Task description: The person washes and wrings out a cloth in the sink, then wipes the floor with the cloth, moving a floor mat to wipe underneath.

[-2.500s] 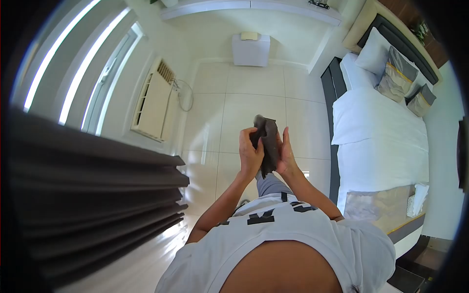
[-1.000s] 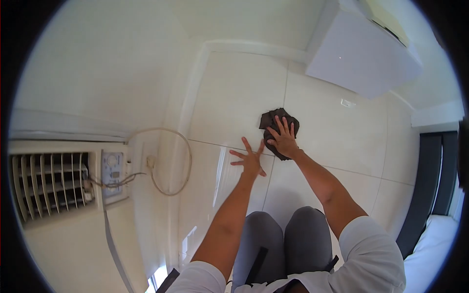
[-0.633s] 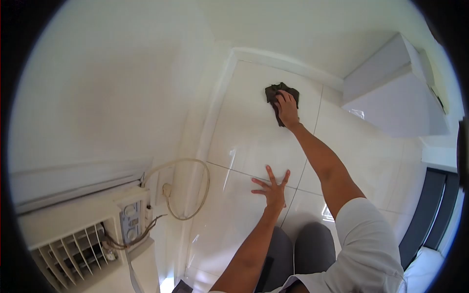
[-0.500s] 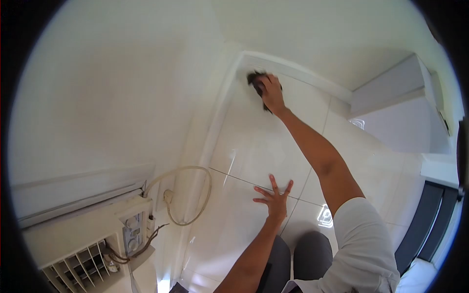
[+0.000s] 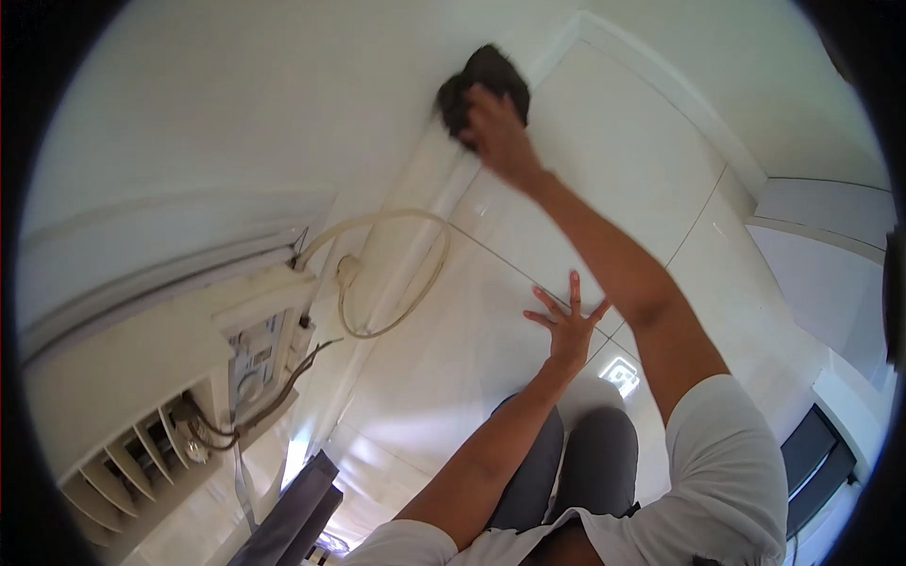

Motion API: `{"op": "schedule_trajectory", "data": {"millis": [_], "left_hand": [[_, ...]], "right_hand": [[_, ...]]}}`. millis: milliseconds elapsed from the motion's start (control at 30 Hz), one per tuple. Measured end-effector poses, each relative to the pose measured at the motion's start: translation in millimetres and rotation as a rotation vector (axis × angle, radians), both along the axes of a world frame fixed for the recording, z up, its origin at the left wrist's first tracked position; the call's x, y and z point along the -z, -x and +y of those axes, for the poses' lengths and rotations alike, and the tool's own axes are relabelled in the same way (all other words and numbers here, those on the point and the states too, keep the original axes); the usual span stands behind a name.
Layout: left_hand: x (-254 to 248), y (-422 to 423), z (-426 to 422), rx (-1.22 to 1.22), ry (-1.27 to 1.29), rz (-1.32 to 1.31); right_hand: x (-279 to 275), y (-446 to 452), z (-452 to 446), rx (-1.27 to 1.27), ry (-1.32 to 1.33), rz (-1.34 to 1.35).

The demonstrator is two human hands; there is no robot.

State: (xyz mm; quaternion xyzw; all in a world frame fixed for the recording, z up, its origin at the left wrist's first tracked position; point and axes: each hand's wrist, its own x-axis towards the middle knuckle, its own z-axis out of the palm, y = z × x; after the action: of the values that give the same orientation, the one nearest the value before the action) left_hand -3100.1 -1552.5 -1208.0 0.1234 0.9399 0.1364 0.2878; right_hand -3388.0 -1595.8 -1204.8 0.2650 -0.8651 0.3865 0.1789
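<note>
A dark, crumpled cloth (image 5: pixel 494 74) is in my right hand (image 5: pixel 502 140), which presses it to the white wall just above the baseboard. The fingers lie bent over the cloth and are a little blurred. My left hand (image 5: pixel 568 332) rests on the glossy white tile floor (image 5: pixel 623 151), palm down with fingers spread, close to a tile joint. It holds nothing. My knees (image 5: pixel 596 453) in grey trousers are on the floor behind it.
At left stands an off-white air conditioner (image 5: pixel 123 377) with a slatted vent. Its pale power cord (image 5: pixel 439 274) loops over the floor edge to a plug (image 5: pixel 347 271). A white cabinet (image 5: pixel 826 255) is at right, and a dark grey item (image 5: pixel 291 509) lies below.
My right hand has carried the cloth from the floor near the corner leftward onto the wall and baseboard. The view has turned and shifted. My left hand stays spread on the floor.
</note>
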Motion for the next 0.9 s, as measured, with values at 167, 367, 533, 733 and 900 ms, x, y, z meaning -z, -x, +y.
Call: {"op": "schedule_trajectory", "data": {"millis": [167,367,533,733,900], "left_hand": [[36,-13,10,-0.036,0.239,0.149],[-3,-20,-43,0.014,0.031,0.093],[-30,-51,-118,-0.368,0.129,-0.019],[-23,-50,-128,-0.336,0.21,-0.212],[-20,-49,-130,-0.273,0.276,-0.168]], "right_hand": [[-11,-78,-46,-0.199,-0.108,-0.068],[-23,-24,-12,-0.053,-0.331,-0.028],[-31,-55,-24,-0.176,-0.521,-0.003],[-40,-67,-52,-0.783,-0.47,0.098],[-33,-69,-84,-1.051,-0.42,0.304]]}}
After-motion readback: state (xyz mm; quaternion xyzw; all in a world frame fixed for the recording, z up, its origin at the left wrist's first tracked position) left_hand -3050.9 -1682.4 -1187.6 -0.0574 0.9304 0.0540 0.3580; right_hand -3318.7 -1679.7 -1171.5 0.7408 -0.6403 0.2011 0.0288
